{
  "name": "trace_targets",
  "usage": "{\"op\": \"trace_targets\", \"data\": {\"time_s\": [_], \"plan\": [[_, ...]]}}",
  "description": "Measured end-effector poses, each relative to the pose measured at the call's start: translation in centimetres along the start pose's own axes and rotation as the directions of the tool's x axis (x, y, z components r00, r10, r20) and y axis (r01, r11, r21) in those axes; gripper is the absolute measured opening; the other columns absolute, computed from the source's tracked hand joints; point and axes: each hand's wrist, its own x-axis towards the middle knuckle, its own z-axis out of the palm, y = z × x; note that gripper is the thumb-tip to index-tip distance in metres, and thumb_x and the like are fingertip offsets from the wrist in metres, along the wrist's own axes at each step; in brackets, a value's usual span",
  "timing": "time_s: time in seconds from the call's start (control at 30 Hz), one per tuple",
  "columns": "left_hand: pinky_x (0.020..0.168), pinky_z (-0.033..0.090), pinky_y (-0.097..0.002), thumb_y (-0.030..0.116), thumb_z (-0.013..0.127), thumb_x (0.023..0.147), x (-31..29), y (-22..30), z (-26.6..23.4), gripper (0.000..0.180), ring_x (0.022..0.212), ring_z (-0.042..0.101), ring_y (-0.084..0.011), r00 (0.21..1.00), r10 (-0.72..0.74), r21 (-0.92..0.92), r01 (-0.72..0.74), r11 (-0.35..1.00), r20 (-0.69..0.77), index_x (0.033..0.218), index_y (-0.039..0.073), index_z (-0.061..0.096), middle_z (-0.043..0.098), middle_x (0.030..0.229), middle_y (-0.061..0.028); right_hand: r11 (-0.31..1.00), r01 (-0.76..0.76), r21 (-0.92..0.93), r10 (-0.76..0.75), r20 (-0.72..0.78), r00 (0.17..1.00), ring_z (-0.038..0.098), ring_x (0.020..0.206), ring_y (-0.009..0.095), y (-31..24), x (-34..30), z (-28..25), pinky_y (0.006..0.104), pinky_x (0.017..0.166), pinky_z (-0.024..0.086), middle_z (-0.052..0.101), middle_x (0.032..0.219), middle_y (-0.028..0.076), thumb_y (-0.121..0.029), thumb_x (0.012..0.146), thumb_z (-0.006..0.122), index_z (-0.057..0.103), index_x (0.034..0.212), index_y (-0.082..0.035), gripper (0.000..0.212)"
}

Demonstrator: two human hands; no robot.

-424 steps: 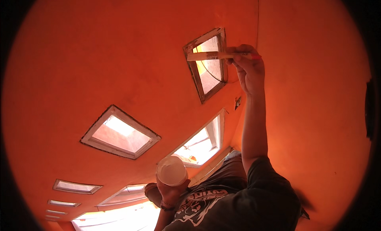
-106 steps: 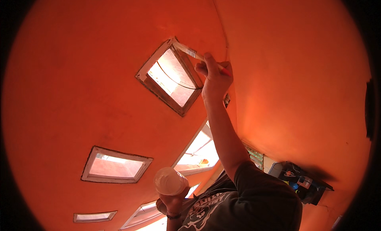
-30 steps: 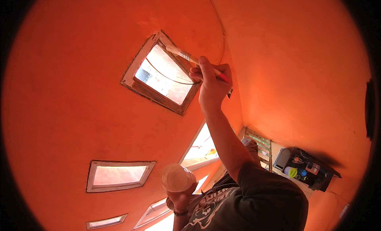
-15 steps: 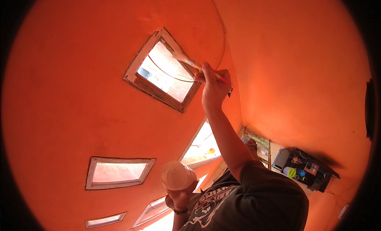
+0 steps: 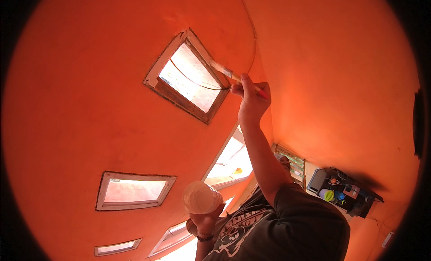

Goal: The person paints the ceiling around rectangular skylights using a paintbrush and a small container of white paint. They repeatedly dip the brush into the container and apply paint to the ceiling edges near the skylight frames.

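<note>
My right hand (image 5: pixel 253 99), raised high, grips a paintbrush (image 5: pixel 237 77) by its handle, which has a red end. The brush's pale bristles are at the upper right side of a small window's frame (image 5: pixel 155 66), which is partly whitish and partly bare brown wood. Whether the bristles touch the frame I cannot tell. Lower down, my left hand (image 5: pixel 207 221), with a bracelet at its wrist, is closed around a translucent plastic container (image 5: pixel 202 199) held up in front of my shirt. What is inside the container cannot be made out.
The orange wall (image 5: pixel 90 117) holds another small pale-framed window (image 5: pixel 134 190) and a lower one (image 5: pixel 117 247). A thin cable (image 5: pixel 248 14) runs near the corner. At the right, a dark shelf (image 5: pixel 370 200) carries several items, including a yellow-green and white container (image 5: pixel 327 195).
My right hand and the paintbrush have moved right, with the bristles shifting toward the frame's outer right side. The left hand and container stay nearly still. The view has shifted slightly.
</note>
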Motion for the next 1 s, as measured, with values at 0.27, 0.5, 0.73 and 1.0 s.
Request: {"op": "trace_targets", "data": {"time_s": [0.27, 0.5, 0.73, 1.0], "plan": [[0.087, 0.053, -0.0338, 0.015, 0.092, 0.059, -0.2, -0.3, 0.0, 0.066, 0.096, 0.065, -0.0178, 0.998, -0.035, -0.021, 0.034, 0.999, -0.052, 0.115, 0.003, 0.062, 0.069, 0.106, -0.0072, 0.998, 0.03, 0.051, -0.032, 0.038, 0.999, 0.069, 0.059, 0.021, 1.2, 0.0, 0.5, 0.0301, 0.053, 0.058, 0.065, 0.068, 0.016, -0.01, 0.085, 0.075, 0.044, 0.079, -0.006, 0.032], [0.084, 0.055, -0.0349, 0.004, 0.086, 0.06, -0.5, -0.6, -0.3, 0.064, 0.096, 0.064, -0.0175, 0.999, -0.03, 0.018, 0.031, 0.999, -0.034, 0.118, 0.003, 0.06, 0.066, 0.107, -0.0064, 0.995, 0.02, 0.094, -0.021, 0.015, 1.0, 0.068, 0.058, 0.022, -1.2, -0.1, 2.5, 0.0312, 0.054, 0.059, 0.066, 0.068, 0.016, -0.01, 0.085, 0.075, 0.044, 0.079, -0.006, 0.032], [0.085, 0.053, -0.0337, 0.015, 0.092, 0.058, -0.4, -0.5, -0.2, 0.063, 0.095, 0.065, -0.018, 0.997, -0.043, -0.073, 0.038, 0.997, -0.061, 0.113, 0.003, 0.063, 0.069, 0.103, -0.0062, 0.999, 0.003, -0.039, -0.004, -0.017, 1.0, 0.068, 0.057, 0.018, 0.4, -0.6, -1.0, 0.0288, 0.051, 0.058, 0.065, 0.067, 0.015, -0.011, 0.086, 0.075, 0.045, 0.079, -0.006, 0.031], [0.083, 0.052, -0.0333, 0.012, 0.091, 0.059, -0.9, -0.7, -0.8, 0.059, 0.093, 0.065, -0.0181, 0.997, -0.036, -0.023, 0.034, 0.999, -0.071, 0.111, 0.004, 0.064, 0.069, 0.101, -0.006, 0.78, 0.325, -0.535, -0.116, 0.387, 0.915, 0.064, 0.053, 0.012, -5.8, 0.9, -0.1, 0.0241, 0.045, 0.051, 0.065, 0.065, 0.008, -0.017, 0.085, 0.077, 0.054, 0.076, -0.002, 0.029]]}}
